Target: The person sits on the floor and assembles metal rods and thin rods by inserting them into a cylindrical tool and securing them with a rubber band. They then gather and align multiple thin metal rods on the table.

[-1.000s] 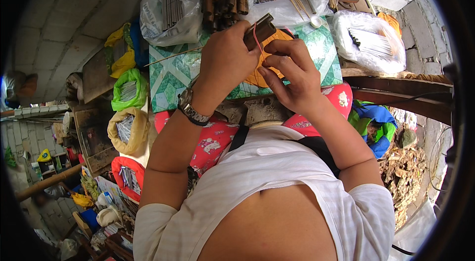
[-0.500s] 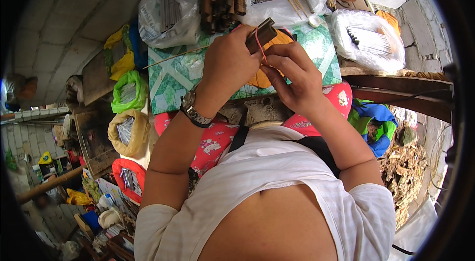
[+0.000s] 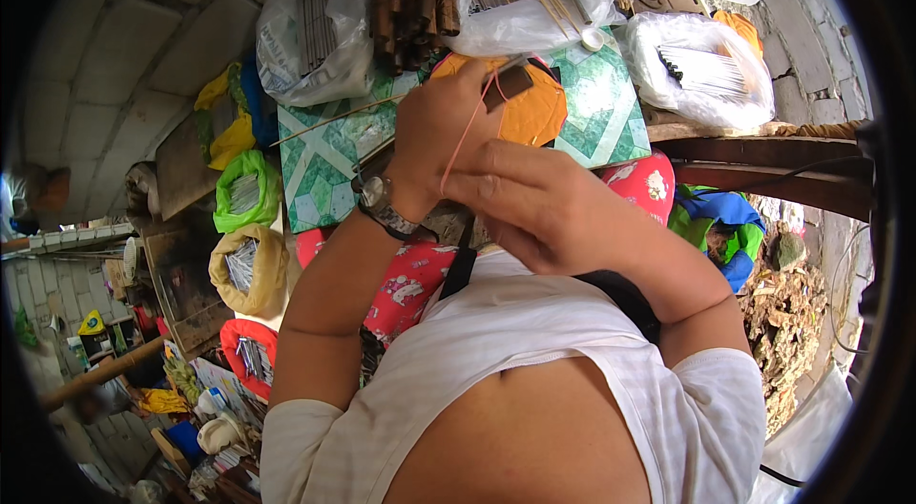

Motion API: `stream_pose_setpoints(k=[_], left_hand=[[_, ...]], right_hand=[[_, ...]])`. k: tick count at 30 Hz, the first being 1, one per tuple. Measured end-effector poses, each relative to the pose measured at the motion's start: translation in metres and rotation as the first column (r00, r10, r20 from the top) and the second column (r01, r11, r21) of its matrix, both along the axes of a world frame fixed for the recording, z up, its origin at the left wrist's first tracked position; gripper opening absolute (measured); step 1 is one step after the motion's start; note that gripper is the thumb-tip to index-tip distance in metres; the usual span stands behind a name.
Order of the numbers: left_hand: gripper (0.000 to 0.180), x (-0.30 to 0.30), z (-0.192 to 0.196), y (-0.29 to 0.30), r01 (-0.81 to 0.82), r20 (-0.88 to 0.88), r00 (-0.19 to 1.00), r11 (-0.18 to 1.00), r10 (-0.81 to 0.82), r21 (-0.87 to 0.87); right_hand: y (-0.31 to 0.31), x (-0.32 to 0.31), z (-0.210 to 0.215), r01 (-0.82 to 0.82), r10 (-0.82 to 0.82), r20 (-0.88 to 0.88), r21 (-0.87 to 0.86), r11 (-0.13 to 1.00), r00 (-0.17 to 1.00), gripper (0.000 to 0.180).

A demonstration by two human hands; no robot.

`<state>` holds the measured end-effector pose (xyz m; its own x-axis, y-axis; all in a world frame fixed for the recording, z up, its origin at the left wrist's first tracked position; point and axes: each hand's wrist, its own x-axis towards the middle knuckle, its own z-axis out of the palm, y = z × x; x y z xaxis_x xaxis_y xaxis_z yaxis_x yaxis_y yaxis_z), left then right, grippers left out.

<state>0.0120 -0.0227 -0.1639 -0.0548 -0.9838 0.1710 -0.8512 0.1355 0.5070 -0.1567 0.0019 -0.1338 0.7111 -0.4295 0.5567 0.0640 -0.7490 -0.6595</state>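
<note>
Lining the left side, a red bag (image 3: 250,358), a tan bag (image 3: 246,270) and a green bag (image 3: 246,191) sit open, one beyond another. The person's left forearm rises from the lower edge, a watch (image 3: 385,208) at the wrist, and the left hand (image 3: 441,127) curls into a fist, back of the hand upward, its fingers wrapped around a dark piece (image 3: 511,87). The piece juts out past the top right of that fist, above an orange pad (image 3: 536,115) on a green board (image 3: 603,127). A red band (image 3: 467,139) crosses the piece and runs taut down to the tips of the right hand (image 3: 539,203), which reaches across from the right with fingers pressed together, pinching the band's lower end beside the left wrist. The dark piece lies beyond the right hand, apart from it. Farther right stand a clear bag (image 3: 658,34) of white sticks (image 3: 704,73) and a blue bag (image 3: 740,218).
</note>
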Motion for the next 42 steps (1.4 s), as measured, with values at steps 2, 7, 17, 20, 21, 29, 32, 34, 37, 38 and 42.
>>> stream_pose_setpoints(k=[2, 7, 17, 20, 21, 29, 32, 34, 37, 38, 42], left_hand=[[0.016, 0.002, -0.006, 0.005, 0.097, 0.057, 0.994, 0.995, -0.097, 0.005], [0.020, -0.011, -0.016, 0.024, 0.198, 0.237, 0.952, 0.980, -0.193, 0.000], [0.024, 0.010, 0.017, 0.039, 0.046, -0.106, 0.992, 0.988, -0.062, -0.150], [0.018, 0.024, 0.016, 0.024, -0.051, -0.168, 0.985, 0.993, 0.033, -0.104], [0.016, 0.026, 0.015, 0.020, -0.071, -0.190, 0.980, 0.993, 0.052, -0.093], [0.018, 0.022, 0.013, 0.019, 0.022, -0.241, 0.969, 0.987, -0.061, -0.159], [0.020, 0.018, 0.013, 0.027, 0.220, 0.028, 0.975, 0.943, -0.220, -0.249], [0.026, 0.016, 0.012, 0.030, 0.248, 0.161, 0.962, 0.950, -0.219, -0.189], [0.029, 0.013, 0.009, 0.028, 0.181, 0.288, 0.947, 0.976, -0.139, -0.122], [0.027, 0.012, 0.008, 0.026, 0.135, 0.308, 0.947, 0.985, -0.096, -0.107], [0.020, 0.006, 0.006, 0.021, -0.001, 0.271, 0.963, 0.999, 0.010, -0.034]], right_hand=[[-0.012, 0.002, 0.007, -0.006, 0.006, -0.015, -0.011, 1.000, 1.000, 0.052], [-0.075, -0.005, 0.014, 0.010, -0.009, 0.009, -0.122, 0.993, 1.000, 0.046], [-0.097, -0.046, -0.035, 0.055, -0.076, -0.195, -0.112, 0.992, 0.978, 0.024], [-0.064, -0.051, -0.044, -0.005, -0.001, -0.156, -0.039, 0.999, 0.988, 0.018], [-0.053, -0.051, -0.046, -0.018, 0.039, -0.093, 0.213, 0.977, 0.995, 0.016], [-0.054, -0.032, -0.058, -0.425, -0.226, 0.379, 0.881, -0.208, 0.897, 0.025], [-0.060, -0.026, -0.047, -0.346, -0.252, 0.282, 0.900, -0.265, 0.926, 0.023], [-0.059, -0.021, -0.036, -0.239, -0.252, 0.198, 0.960, -0.147, 0.947, 0.022], [-0.045, -0.013, -0.026, 0.043, -0.288, 0.025, 0.973, 0.227, 0.957, 0.024], [-0.039, -0.007, -0.026, 0.244, -0.399, -0.033, 0.836, 0.492, 0.916, 0.022], [-0.015, 0.016, -0.041, 0.560, -0.582, 0.091, 0.185, 0.808, 0.808, 0.028]])
